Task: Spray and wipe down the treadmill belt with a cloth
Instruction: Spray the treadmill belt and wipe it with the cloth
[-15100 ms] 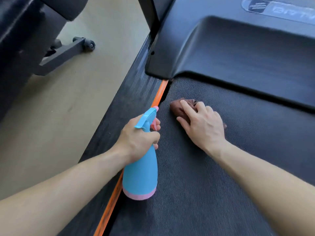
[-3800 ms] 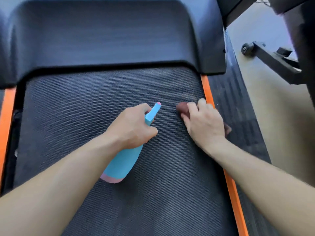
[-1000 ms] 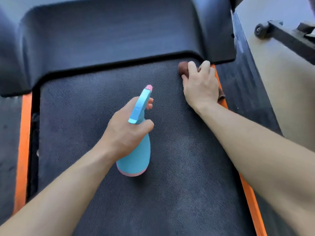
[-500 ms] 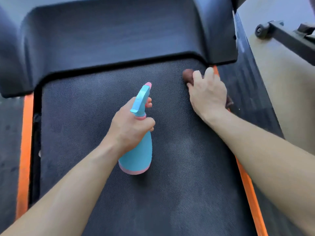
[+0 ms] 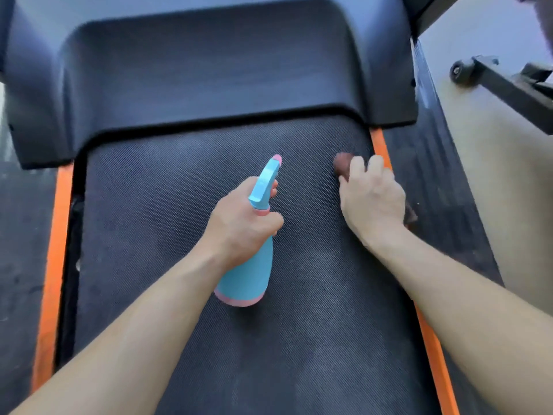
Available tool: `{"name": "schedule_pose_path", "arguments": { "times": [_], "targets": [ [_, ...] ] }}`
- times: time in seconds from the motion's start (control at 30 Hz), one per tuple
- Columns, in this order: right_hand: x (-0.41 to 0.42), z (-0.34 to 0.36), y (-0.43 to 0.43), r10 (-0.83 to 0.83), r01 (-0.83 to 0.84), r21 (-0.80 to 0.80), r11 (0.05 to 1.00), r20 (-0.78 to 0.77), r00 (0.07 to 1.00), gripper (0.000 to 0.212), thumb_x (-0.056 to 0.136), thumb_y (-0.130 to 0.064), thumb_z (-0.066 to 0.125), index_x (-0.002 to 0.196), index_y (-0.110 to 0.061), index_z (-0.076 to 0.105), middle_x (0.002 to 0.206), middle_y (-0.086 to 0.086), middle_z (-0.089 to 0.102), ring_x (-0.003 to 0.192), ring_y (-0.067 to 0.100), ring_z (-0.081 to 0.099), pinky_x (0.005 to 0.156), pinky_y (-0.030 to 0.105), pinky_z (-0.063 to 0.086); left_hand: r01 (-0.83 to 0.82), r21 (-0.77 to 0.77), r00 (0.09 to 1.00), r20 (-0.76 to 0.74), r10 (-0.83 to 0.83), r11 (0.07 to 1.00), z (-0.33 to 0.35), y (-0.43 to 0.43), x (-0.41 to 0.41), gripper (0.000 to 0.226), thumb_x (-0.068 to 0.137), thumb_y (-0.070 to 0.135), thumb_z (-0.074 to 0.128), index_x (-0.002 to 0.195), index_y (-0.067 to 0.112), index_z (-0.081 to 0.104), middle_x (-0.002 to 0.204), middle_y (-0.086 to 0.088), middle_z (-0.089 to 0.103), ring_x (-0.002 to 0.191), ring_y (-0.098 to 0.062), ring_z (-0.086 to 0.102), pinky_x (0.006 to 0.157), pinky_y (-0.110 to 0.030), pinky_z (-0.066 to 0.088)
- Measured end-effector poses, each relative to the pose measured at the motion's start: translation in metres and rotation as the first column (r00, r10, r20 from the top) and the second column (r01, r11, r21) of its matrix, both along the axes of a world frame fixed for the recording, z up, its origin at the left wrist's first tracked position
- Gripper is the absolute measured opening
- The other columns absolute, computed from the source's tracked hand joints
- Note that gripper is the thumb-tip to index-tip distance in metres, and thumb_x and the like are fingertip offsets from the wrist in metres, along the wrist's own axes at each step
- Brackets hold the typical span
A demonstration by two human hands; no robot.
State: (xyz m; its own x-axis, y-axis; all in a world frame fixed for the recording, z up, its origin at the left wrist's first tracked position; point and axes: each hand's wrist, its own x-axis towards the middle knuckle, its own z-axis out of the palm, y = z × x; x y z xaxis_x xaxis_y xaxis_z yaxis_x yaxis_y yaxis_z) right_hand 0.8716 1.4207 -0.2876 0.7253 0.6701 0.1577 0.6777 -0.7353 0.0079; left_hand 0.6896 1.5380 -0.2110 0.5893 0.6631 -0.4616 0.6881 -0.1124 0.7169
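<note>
Gripping the cloth (image 5: 342,166) in my right hand (image 5: 372,202) at the belt (image 5: 179,205)'s right edge, my left hand (image 5: 239,226) clasping the spray bottle (image 5: 248,277) just left.

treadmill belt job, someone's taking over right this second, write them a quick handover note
Left hand grips the blue spray bottle over mid-belt, nozzle pointing toward the motor cover.
Right hand holds the brown cloth bunched on the treadmill belt, far right, beside the orange side strip.
Done: the cloth is at work on that far right corner.
Left: the near belt shows faint blotches and looks unwiped; how much is sprayed cannot be told.
</note>
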Motion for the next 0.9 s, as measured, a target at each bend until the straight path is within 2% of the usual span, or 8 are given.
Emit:
{"name": "schedule_pose_path", "arguments": {
  "times": [0.1, 0.2, 0.37, 0.43, 0.5, 0.63, 0.73, 0.9],
  "targets": [
    [-0.043, 0.002, -0.064, 0.128, -0.13, -0.015, 0.991, -0.085, 0.988, 0.027, 0.086, -0.031, 0.071, 0.094, -0.01, 0.056, 0.089, 0.014, 0.053, 0.068, 0.033, 0.058, 0.045, 0.033, 0.039, -0.019, 0.002, 1.0, -0.012, 0.019, 1.0, 0.0, 0.001, -0.002, 0.053, 0.059, 0.032, 0.059, 0.112, 0.04, 0.064, 0.108, 0.019, 0.072, 0.096, -0.016, 0.07, 0.098, -0.043, 0.054],
    [-0.019, -0.004, -0.054, 0.232, -0.233, -0.013, 0.972, -0.056, 0.971, 0.028, 0.085, -0.031, 0.072, 0.095, -0.009, 0.059, 0.09, 0.015, 0.053, 0.07, 0.035, 0.058, 0.046, 0.033, 0.038, -0.051, -0.015, 0.999, 0.002, 0.051, 0.999, 0.002, 0.0, -0.005, 0.049, 0.057, 0.037, 0.059, 0.104, 0.05, 0.061, 0.108, 0.022, 0.072, 0.094, -0.018, 0.074, 0.098, -0.046, 0.056],
    [0.023, -0.008, 0.045, 0.052, -0.04, 0.086, 0.995, -0.137, 0.989, 0.034, 0.098, -0.036, 0.056, 0.118, -0.009, 0.054, 0.122, 0.021, 0.051, 0.102, 0.041, 0.055, 0.077, 0.046, 0.048, 0.007, 0.008, 1.0, -0.002, -0.007, 1.0, 0.003, -0.007, -0.003, 0.046, 0.06, 0.035, 0.06, 0.105, 0.047, 0.059, 0.107, 0.026, 0.069, 0.099, -0.016, 0.07, 0.099, -0.042, 0.054],
    [0.011, -0.011, 0.041, 0.048, -0.037, 0.087, 0.995, -0.123, 0.991, 0.034, 0.096, -0.037, 0.057, 0.117, -0.01, 0.055, 0.119, 0.021, 0.052, 0.098, 0.041, 0.056, 0.074, 0.046, 0.049, 0.002, 0.016, 1.0, 0.002, -0.002, 1.0, 0.004, -0.007, -0.004, 0.043, 0.06, 0.035, 0.06, 0.1, 0.049, 0.057, 0.105, 0.027, 0.069, 0.093, -0.014, 0.07, 0.098, -0.04, 0.054],
    [-0.026, -0.013, 0.002, 0.223, -0.215, 0.085, 0.973, -0.086, 0.971, 0.035, 0.094, -0.038, 0.058, 0.115, -0.01, 0.057, 0.109, 0.02, 0.053, 0.088, 0.038, 0.056, 0.066, 0.044, 0.05, -0.024, 0.013, 1.0, 0.015, 0.024, 1.0, 0.006, -0.006, -0.008, 0.044, 0.059, 0.033, 0.061, 0.1, 0.05, 0.058, 0.106, 0.026, 0.07, 0.085, -0.008, 0.067, 0.097, -0.04, 0.055],
    [-0.059, -0.02, -0.053, 0.621, -0.619, 0.063, 0.783, -0.131, 0.773, 0.039, 0.096, -0.044, 0.05, 0.115, -0.012, 0.063, 0.094, 0.014, 0.048, 0.076, 0.033, 0.05, 0.06, 0.044, 0.05, -0.067, -0.043, 0.998, 0.006, 0.067, 0.997, 0.009, -0.002, -0.026, 0.049, 0.058, 0.029, 0.062, 0.105, 0.04, 0.065, 0.107, 0.02, 0.073, 0.081, -0.013, 0.07, 0.093, -0.047, 0.059],
    [-0.02, -0.024, 0.007, 0.487, -0.481, 0.092, 0.872, -0.052, 0.872, 0.035, 0.095, -0.044, 0.057, 0.112, -0.014, 0.061, 0.098, 0.017, 0.052, 0.081, 0.037, 0.054, 0.06, 0.045, 0.052, -0.026, -0.036, 0.999, -0.037, 0.025, 0.999, 0.01, 0.001, -0.041, 0.055, 0.058, 0.028, 0.061, 0.112, 0.036, 0.066, 0.111, 0.018, 0.072, 0.089, -0.017, 0.073, 0.095, -0.046, 0.057],
    [0.014, -0.011, 0.076, 0.221, -0.213, 0.06, 0.975, -0.185, 0.958, 0.038, 0.099, -0.045, 0.051, 0.124, -0.017, 0.05, 0.122, 0.019, 0.046, 0.106, 0.041, 0.05, 0.08, 0.05, 0.047, -0.02, -0.028, 0.998, -0.065, 0.018, 0.999, 0.01, 0.011, -0.053, 0.054, 0.058, 0.026, 0.061, 0.111, 0.035, 0.066, 0.114, 0.013, 0.073, 0.089, -0.023, 0.076, 0.096, -0.049, 0.057]
  ]
}}
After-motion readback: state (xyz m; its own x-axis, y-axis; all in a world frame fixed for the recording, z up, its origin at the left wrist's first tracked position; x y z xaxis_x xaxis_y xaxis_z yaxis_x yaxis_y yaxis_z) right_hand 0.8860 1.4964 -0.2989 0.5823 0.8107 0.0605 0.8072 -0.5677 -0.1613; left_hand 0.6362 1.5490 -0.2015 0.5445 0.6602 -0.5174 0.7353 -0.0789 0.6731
